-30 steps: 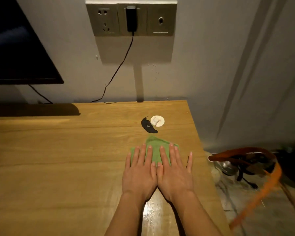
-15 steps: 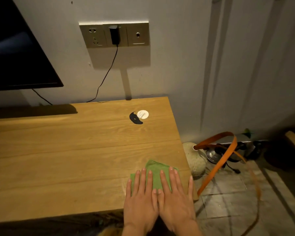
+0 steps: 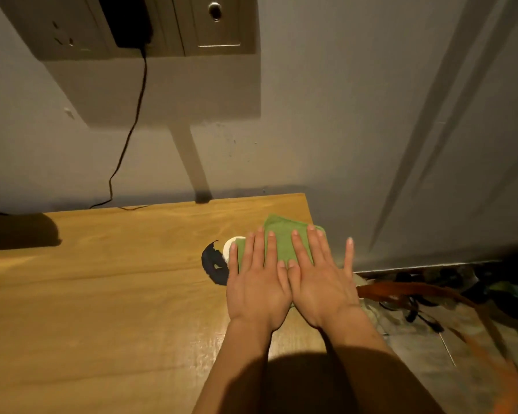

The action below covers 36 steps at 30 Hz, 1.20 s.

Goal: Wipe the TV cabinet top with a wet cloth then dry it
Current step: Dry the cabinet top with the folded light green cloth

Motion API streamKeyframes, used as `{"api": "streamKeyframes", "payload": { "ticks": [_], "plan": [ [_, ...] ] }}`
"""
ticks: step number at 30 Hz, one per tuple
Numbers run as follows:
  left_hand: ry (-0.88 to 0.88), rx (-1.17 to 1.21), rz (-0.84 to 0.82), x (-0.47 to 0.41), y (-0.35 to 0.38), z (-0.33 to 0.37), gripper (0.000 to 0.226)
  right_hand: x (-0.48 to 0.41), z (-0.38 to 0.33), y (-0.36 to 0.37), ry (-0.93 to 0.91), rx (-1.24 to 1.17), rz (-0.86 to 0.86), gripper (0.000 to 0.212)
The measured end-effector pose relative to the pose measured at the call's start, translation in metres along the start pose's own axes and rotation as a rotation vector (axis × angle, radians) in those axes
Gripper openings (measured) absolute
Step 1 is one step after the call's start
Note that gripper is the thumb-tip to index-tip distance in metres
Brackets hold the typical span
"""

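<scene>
A folded green cloth (image 3: 284, 239) lies flat on the wooden TV cabinet top (image 3: 102, 294), close to its back right corner. My left hand (image 3: 257, 285) and my right hand (image 3: 322, 282) rest side by side on the cloth, palms down, fingers stretched, pressing it onto the wood. Only the cloth's far part shows past my fingertips. Its left edge overlaps a small white round disc (image 3: 228, 249). The wood between my forearms shines with a wet sheen.
A black mark (image 3: 211, 264) sits on the wood left of the disc. A wall socket panel (image 3: 222, 25) holds a black plug (image 3: 129, 22) whose cable drops behind the cabinet. Right of the cabinet edge, an orange strap (image 3: 416, 289) and clutter lie on the floor.
Both hands have slid the cloth away from the cabinet's front edge towards the wall. It now lies near the back right corner and covers part of the white disc.
</scene>
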<state>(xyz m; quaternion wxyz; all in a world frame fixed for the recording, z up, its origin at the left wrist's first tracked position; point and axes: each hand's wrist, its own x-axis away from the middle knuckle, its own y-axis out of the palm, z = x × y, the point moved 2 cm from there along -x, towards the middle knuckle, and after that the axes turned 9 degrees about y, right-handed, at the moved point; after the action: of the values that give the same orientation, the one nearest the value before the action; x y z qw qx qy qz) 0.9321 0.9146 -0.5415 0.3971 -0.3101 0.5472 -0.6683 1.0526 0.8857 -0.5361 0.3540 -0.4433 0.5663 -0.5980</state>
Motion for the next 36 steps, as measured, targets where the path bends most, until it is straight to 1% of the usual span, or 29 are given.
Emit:
{"api": "streamKeyframes", "payload": {
  "ticks": [3, 7, 10, 13, 18, 27, 30, 33, 36],
  "plan": [
    [-0.022, 0.016, 0.013, -0.049, 0.004, -0.008, 0.062, -0.052, 0.000, -0.003, -0.033, 0.006, -0.002, 0.060],
    [-0.043, 0.017, 0.020, -0.086, 0.007, -0.015, 0.061, -0.093, 0.000, -0.006, -0.059, 0.003, -0.009, 0.065],
    [-0.038, 0.013, 0.009, -0.095, 0.006, -0.018, 0.060, -0.101, -0.002, -0.007, -0.058, -0.032, -0.036, 0.066],
    [-0.010, -0.009, -0.016, -0.085, 0.004, -0.015, 0.060, -0.086, 0.000, -0.005, -0.027, -0.059, -0.054, 0.061],
    [0.041, -0.037, -0.012, -0.017, 0.003, 0.008, 0.062, -0.010, 0.013, 0.003, 0.004, -0.116, -0.054, 0.060],
    [0.039, 0.026, -0.052, 0.175, 0.008, 0.061, 0.062, 0.190, 0.037, 0.020, 0.025, -0.179, -0.073, 0.057],
    [0.044, 0.051, -0.053, 0.238, 0.007, 0.078, 0.060, 0.254, 0.044, 0.022, 0.017, -0.169, -0.112, 0.058],
    [0.047, 0.057, -0.066, 0.284, 0.002, 0.086, 0.061, 0.298, 0.045, 0.021, 0.009, -0.132, -0.139, 0.058],
    [0.042, 0.031, -0.106, 0.306, -0.010, 0.084, 0.060, 0.318, 0.037, 0.022, -0.001, -0.097, -0.155, 0.058]
  ]
}}
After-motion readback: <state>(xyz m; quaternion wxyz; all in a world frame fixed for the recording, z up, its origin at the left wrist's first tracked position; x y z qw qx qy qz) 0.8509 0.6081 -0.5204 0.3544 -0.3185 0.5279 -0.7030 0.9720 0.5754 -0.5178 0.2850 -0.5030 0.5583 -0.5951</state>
